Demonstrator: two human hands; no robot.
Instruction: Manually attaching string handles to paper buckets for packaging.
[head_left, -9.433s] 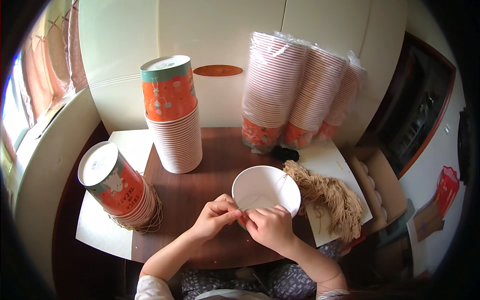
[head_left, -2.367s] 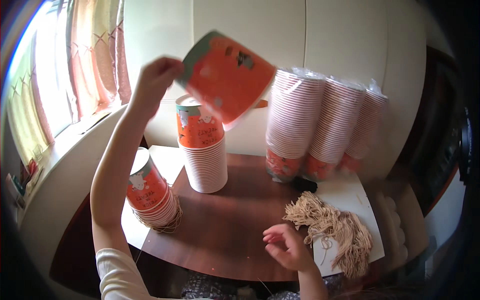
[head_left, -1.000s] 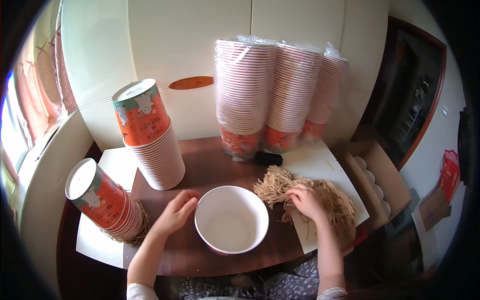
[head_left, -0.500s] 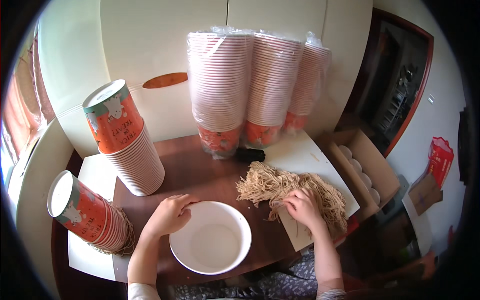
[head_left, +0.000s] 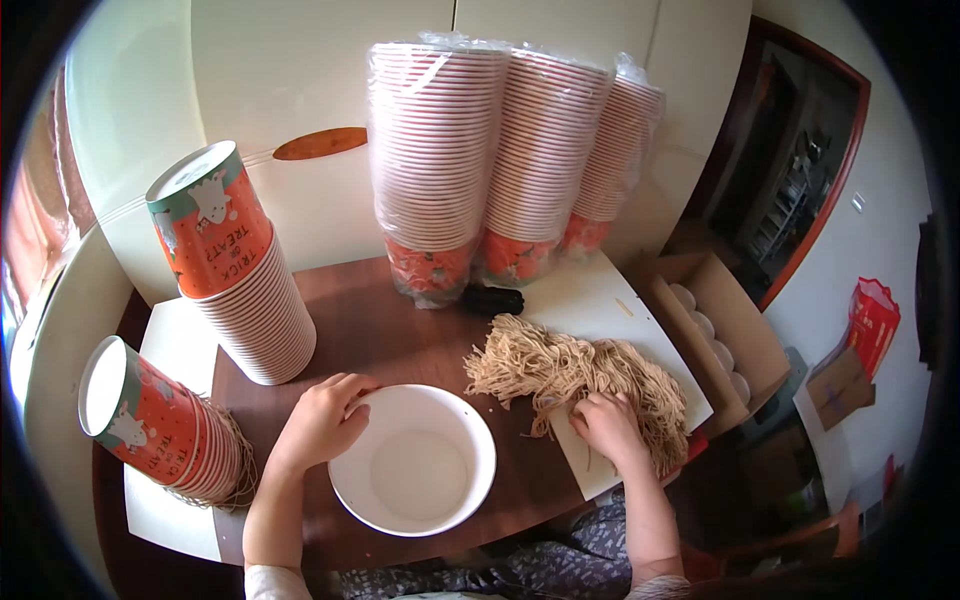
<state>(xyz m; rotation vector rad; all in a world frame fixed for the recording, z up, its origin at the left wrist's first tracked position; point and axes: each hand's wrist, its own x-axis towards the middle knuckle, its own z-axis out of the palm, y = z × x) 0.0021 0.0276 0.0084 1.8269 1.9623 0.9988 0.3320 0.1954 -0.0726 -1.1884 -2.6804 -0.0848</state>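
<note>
The person's left hand point(head_left: 325, 420) is at the near-left rim of an open white bucket point(head_left: 410, 460), thumb and fingers partly spread around the edge; whether they pinch it cannot be told. The right hand point(head_left: 605, 420) is curled at the near edge of a tan cord bundle point(head_left: 545, 365), its fingertips hidden, so any strand in its grasp cannot be made out. The bucket stands just right of the left hand, its mouth up and its outer wall mostly out of sight.

Beyond the left hand, a tall stack of upturned buckets point(head_left: 255, 310) carries dark capital lettering, upside down, beside a pale cartoon figure on orange. Left of that hand, a shorter leaning stack point(head_left: 160, 420) repeats the lettering, with loose cords around its lower end. Farther beyond both hands, clear film blurs the orange print on three wrapped stacks point(head_left: 440, 150). Pale marks on a red bag point(head_left: 872, 325), well right of the right hand, are too small to read. A dark object point(head_left: 493, 300) beyond the bundle is indistinct.
</note>
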